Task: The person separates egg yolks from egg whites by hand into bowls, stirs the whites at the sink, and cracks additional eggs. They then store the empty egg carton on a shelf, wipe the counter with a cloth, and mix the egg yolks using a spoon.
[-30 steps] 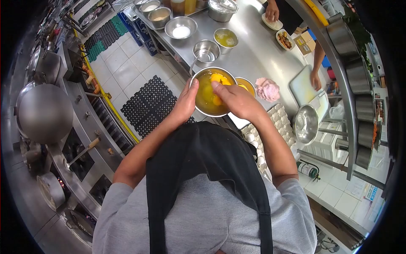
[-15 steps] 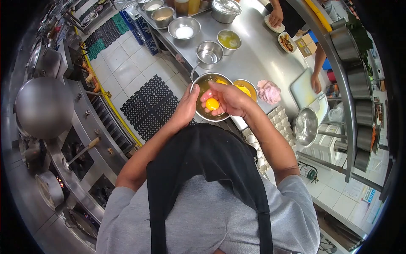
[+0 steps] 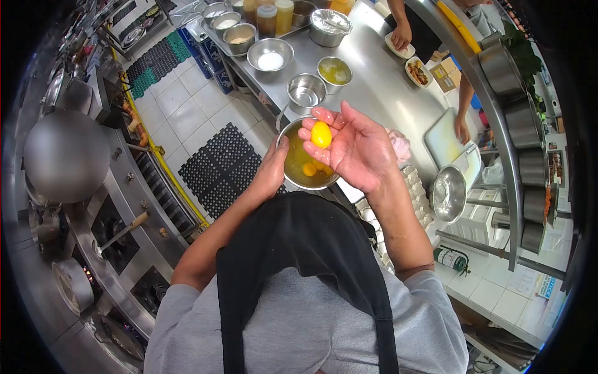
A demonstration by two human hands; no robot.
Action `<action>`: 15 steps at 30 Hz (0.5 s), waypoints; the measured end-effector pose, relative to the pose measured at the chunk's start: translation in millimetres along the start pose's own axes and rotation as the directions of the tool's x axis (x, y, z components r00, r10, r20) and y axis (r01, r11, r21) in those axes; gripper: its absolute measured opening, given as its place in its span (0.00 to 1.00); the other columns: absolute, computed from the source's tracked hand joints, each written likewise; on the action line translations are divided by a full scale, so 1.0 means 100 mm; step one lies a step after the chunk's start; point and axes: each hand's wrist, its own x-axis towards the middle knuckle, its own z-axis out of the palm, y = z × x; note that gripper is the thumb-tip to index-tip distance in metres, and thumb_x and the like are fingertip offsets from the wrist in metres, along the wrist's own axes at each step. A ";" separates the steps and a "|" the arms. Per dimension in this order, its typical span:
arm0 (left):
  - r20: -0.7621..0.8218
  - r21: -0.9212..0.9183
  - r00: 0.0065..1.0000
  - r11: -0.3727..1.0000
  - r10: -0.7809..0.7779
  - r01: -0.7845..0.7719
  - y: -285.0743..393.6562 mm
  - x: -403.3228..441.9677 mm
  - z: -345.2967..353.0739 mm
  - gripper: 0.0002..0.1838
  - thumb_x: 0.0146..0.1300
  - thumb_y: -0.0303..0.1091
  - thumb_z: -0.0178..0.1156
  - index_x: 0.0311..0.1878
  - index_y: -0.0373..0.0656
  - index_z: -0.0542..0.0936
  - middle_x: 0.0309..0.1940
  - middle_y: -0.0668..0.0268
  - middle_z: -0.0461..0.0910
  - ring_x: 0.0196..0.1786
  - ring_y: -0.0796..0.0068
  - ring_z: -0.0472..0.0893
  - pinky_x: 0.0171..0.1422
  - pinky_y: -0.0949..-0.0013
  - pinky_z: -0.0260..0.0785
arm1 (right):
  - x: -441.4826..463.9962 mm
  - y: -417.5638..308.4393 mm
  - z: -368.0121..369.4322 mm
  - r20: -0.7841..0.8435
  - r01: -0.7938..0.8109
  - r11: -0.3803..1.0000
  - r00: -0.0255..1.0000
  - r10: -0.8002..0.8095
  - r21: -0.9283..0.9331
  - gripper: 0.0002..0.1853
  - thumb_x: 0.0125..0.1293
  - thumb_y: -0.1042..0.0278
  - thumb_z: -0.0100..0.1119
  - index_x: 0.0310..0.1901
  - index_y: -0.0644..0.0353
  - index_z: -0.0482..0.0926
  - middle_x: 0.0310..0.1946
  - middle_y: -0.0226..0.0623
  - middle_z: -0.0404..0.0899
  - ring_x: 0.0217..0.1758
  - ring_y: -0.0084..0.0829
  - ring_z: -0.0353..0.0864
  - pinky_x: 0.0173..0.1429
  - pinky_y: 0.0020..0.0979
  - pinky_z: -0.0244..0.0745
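My left hand (image 3: 272, 167) grips the left rim of a steel bowl (image 3: 290, 177) that holds egg white and several yolks. Palm up above the bowl's right side, my right hand (image 3: 356, 146) cups a single egg yolk (image 3: 321, 134) on its wet, slightly spread fingers. A steel pot (image 3: 306, 93) stands just beyond the bowl on the counter. Behind my right hand, a pink cloth (image 3: 399, 144) is partly covered. The egg tray (image 3: 418, 198) lies beside my right forearm, with white eggs (image 3: 369, 215) at its near side.
A co-worker's hand (image 3: 402, 37) touches a white dish; another hand (image 3: 461, 129) rests at a cutting board (image 3: 439, 136). Bowls (image 3: 270, 55) line the counter (image 3: 374, 75). An empty steel bowl (image 3: 449, 194) sits right. The stove (image 3: 118, 206) is left.
My right hand has lifted out of the bowl and turned palm up, bringing a yolk with it. The bowl has shifted slightly toward me, still in my left hand.
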 end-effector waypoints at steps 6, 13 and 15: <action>0.004 0.067 0.999 0.997 0.034 -0.035 0.01 -0.03 0.00 0.34 0.86 0.55 0.36 0.75 0.32 0.66 0.71 0.49 0.72 0.73 0.60 0.71 0.79 0.63 0.60 | -0.04 0.06 0.03 -0.118 0.047 0.993 0.992 -0.034 0.107 0.23 0.85 0.53 0.44 0.57 0.69 0.76 0.51 0.53 0.82 0.56 0.50 0.85 0.65 0.50 0.82; 0.012 0.160 0.998 0.985 -0.061 0.059 0.10 -0.11 0.02 0.34 0.86 0.56 0.36 0.75 0.32 0.66 0.70 0.49 0.73 0.73 0.60 0.71 0.78 0.63 0.60 | 0.03 0.17 -0.17 -0.220 0.073 0.997 0.973 -0.069 0.012 0.17 0.83 0.58 0.47 0.50 0.67 0.77 0.45 0.49 0.81 0.49 0.45 0.85 0.58 0.48 0.84; 0.001 0.143 0.993 0.982 -0.122 0.121 0.04 -0.12 0.01 0.35 0.86 0.56 0.36 0.75 0.32 0.66 0.69 0.49 0.73 0.73 0.60 0.71 0.78 0.63 0.60 | 0.14 0.20 -0.44 -0.200 0.076 0.997 0.977 -0.076 -0.007 0.14 0.82 0.62 0.47 0.43 0.64 0.75 0.39 0.44 0.79 0.42 0.41 0.82 0.51 0.45 0.82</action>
